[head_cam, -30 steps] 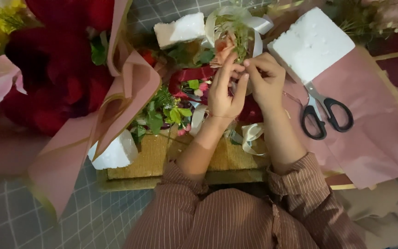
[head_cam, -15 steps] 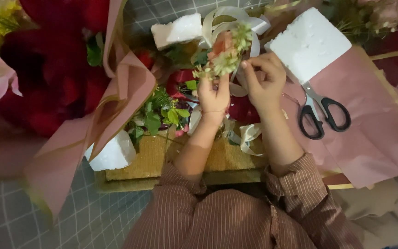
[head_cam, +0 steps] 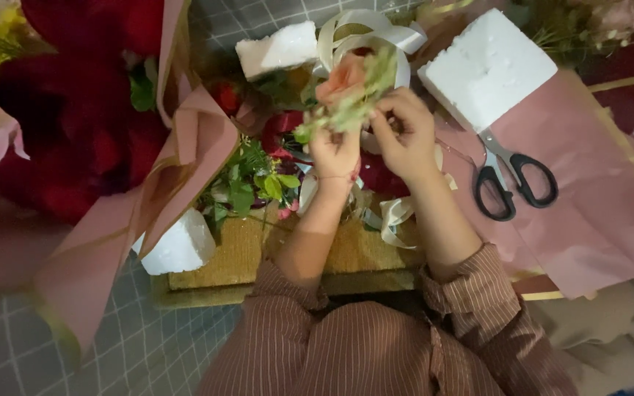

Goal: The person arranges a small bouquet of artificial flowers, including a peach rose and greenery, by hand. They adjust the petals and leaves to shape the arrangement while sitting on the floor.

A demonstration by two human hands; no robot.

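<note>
1. Two bare hands meet just above the centre of the head view, both wearing brown pinstriped shirt sleeves (head_cam: pixel 376 345) that enter from 6 o'clock.
2. The left hand (head_cam: pixel 334 152) is closed in a loose fist around the lower stem of a small sprig of pale green foliage with a peach fabric rose (head_cam: pixel 340 81) at its top. Its fingers are curled in, not spread.
3. The right hand (head_cam: pixel 405 136) sits just beside the left, at its 3 o'clock. Its fingers are bent and pinched together on the sprig's foliage near the stem; thumb and fingertips are nearly closed.
4. The sprig's long axis runs on a slant, from the left fist up toward 1 o'clock. The rose head sits at roughly 12 o'clock from the left hand.
5. Behind the sprig, at 12 o'clock, lie loops of cream satin ribbon (head_cam: pixel 365 29).
6. A large white foam block (head_cam: pixel 486 66) rests at 2 o'clock from the hands, on dusty pink wrapping paper (head_cam: pixel 596 213).
7. Black-handled scissors (head_cam: pixel 511 180) lie on that paper at 3 o'clock, well apart from the right hand.
8. A bouquet of dark red flowers in pink wrap (head_cam: pixel 82 139) fills the 9 o'clock side.
9. A tan woven box (head_cam: pixel 361 257) lies under the forearms.
</note>
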